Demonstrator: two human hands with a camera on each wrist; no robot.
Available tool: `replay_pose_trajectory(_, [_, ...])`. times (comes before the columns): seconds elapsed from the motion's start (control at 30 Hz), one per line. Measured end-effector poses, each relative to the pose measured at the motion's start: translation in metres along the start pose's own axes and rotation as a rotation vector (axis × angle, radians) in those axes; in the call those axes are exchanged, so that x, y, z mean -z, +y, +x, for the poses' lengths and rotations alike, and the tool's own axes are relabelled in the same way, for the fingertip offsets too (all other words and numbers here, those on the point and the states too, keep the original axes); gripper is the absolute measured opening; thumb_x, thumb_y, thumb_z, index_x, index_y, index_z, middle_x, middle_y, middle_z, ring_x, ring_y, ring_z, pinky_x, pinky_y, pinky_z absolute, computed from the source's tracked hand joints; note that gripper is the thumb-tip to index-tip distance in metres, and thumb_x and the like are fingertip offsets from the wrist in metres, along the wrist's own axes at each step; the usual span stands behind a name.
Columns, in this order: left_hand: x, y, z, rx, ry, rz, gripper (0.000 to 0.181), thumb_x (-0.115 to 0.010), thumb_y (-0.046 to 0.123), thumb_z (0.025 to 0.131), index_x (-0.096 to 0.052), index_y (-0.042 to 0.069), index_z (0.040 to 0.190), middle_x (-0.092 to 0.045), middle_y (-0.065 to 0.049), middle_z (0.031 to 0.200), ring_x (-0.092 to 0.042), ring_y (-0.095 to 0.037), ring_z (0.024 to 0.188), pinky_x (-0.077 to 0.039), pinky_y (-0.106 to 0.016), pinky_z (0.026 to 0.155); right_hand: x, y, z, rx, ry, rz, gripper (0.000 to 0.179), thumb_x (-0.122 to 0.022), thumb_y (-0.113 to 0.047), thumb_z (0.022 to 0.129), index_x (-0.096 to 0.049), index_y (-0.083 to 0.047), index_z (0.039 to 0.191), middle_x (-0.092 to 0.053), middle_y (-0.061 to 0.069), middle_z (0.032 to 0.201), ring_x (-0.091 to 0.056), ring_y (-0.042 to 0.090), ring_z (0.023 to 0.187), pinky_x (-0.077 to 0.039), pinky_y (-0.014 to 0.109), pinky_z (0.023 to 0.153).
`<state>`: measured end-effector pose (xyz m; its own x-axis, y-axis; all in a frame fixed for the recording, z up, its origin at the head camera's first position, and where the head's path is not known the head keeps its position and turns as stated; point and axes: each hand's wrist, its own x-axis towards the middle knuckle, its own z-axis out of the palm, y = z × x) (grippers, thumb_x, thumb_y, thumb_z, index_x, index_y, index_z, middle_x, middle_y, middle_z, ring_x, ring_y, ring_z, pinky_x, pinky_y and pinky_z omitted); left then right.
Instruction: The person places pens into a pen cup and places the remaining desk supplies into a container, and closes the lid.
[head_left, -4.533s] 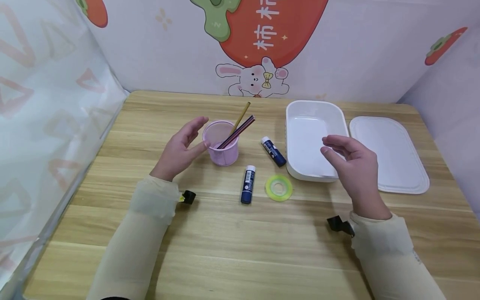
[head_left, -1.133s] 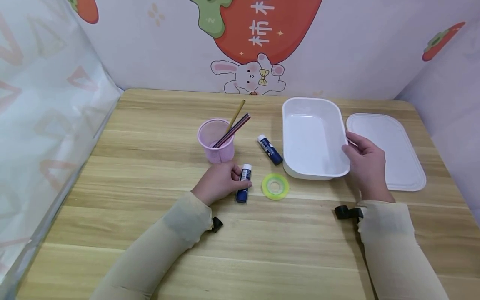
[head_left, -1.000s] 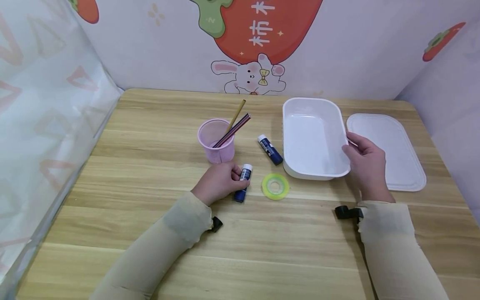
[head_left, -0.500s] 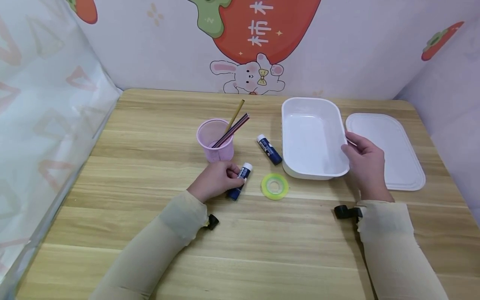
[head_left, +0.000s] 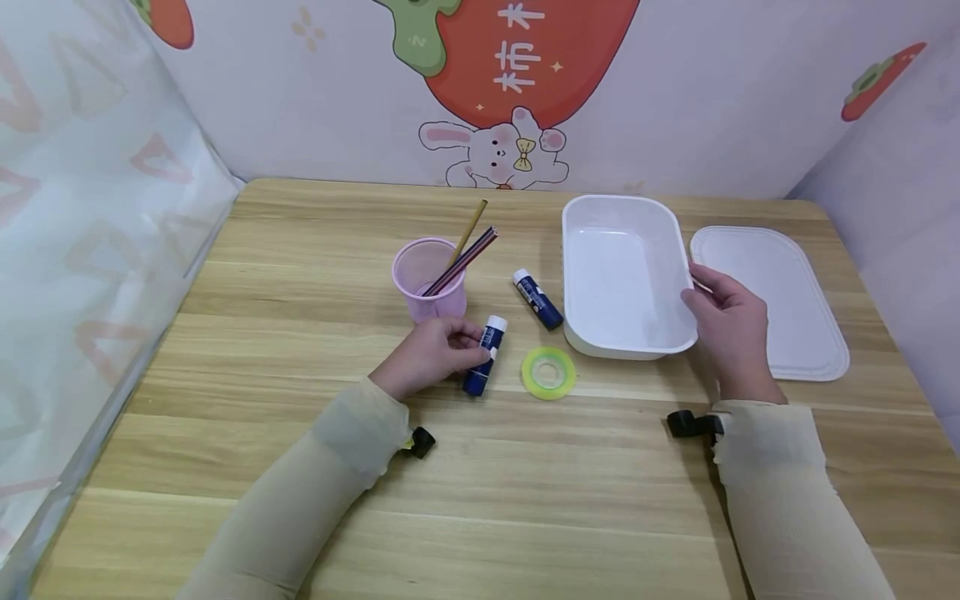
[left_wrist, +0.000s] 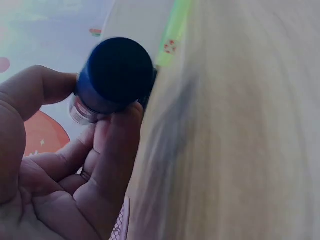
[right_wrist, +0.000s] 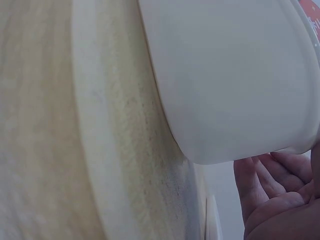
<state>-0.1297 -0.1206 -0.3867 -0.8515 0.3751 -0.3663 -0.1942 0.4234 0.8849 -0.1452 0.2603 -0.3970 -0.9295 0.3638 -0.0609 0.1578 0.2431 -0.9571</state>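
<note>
Compared with half a second ago, the blue glue stick (head_left: 491,337) sits at a steeper angle, a little nearer the far side of the counter (head_left: 525,500). It is left of the white container (head_left: 622,283), pinched between the thumb and fingers of the left hand (head_left: 431,354); the left wrist view shows its round dark end, with a shadow on the wood beside it. The right hand (head_left: 735,333) matches that earlier moment: its thumb and fingers grip the right rim of the container.

The second glue stick (head_left: 537,300) lies just left of the container, its dark end close by the wall; whether they touch is hard to tell. The tape ring (head_left: 529,375) lies flat off the container's near left corner. Farther left of the container stands the pink cup (head_left: 417,311), upright, its pencils (head_left: 467,260) leaning toward the container.

The counter's far edge runs close behind the container, and the white lid (head_left: 780,300) lies just to its right. Wide bare wood stretches from the container's near end toward the person, between the sleeves.
</note>
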Motion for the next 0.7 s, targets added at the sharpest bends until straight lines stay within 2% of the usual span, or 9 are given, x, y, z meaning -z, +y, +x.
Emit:
replay_pose_trajectory(0.13, [0.000,0.004,-0.003,-0.013,-0.030,-0.114,0.027,-0.071,0.017,0.082,-0.061,0.006,0.105,-0.061,-0.010,0.097,-0.062,-0.018,0.080,-0.057,-0.032,0.068,-0.005,-0.013,-0.010,-0.006,0.005,-0.055,0.037,-0.064,-0.020,0.088,-0.061,-0.020,0.125,-0.058,-0.001,0.127,-0.059,0.006,0.103,-0.050,0.010,0.075])
replay_pose_trajectory(0.23, [0.000,0.007,-0.005,-0.013,-0.048,-0.168,0.027,-0.069,0.015,0.084,-0.060,0.005,0.107,-0.061,-0.011,0.099,-0.063,-0.019,0.082,-0.057,-0.035,0.068,-0.005,-0.017,-0.012,0.005,0.013,-0.032,0.037,-0.065,-0.018,0.088,-0.061,-0.018,0.124,-0.060,-0.001,0.125,-0.060,0.004,0.100,-0.049,0.009,0.073])
replay_pose_trajectory(0.33, [-0.002,0.010,-0.004,-0.012,-0.041,-0.190,0.026,-0.068,0.013,0.085,-0.060,0.005,0.108,-0.062,-0.011,0.100,-0.063,-0.020,0.084,-0.057,-0.035,0.069,-0.005,-0.018,-0.013,-0.001,0.021,-0.004,0.036,-0.066,-0.017,0.086,-0.063,-0.017,0.122,-0.061,-0.001,0.123,-0.061,0.004,0.099,-0.049,0.009,0.073])
replay_pose_trajectory(0.57, [-0.005,0.022,0.000,-0.053,-0.032,-0.224,0.029,-0.068,0.014,0.085,-0.059,0.005,0.111,-0.062,-0.012,0.102,-0.063,-0.021,0.087,-0.057,-0.035,0.072,-0.005,-0.018,-0.012,-0.025,0.017,-0.093,0.038,-0.063,-0.021,0.089,-0.059,-0.018,0.127,-0.058,0.001,0.127,-0.058,0.005,0.103,-0.049,0.009,0.076])
replay_pose_trajectory(0.7, [-0.008,0.031,0.005,-0.069,-0.031,-0.263,0.029,-0.069,0.015,0.085,-0.058,0.005,0.110,-0.062,-0.013,0.101,-0.063,-0.022,0.087,-0.057,-0.036,0.072,-0.004,-0.019,-0.011,-0.045,0.013,-0.057,0.038,-0.063,-0.018,0.089,-0.059,-0.016,0.127,-0.057,0.002,0.128,-0.059,0.005,0.103,-0.049,0.009,0.075])
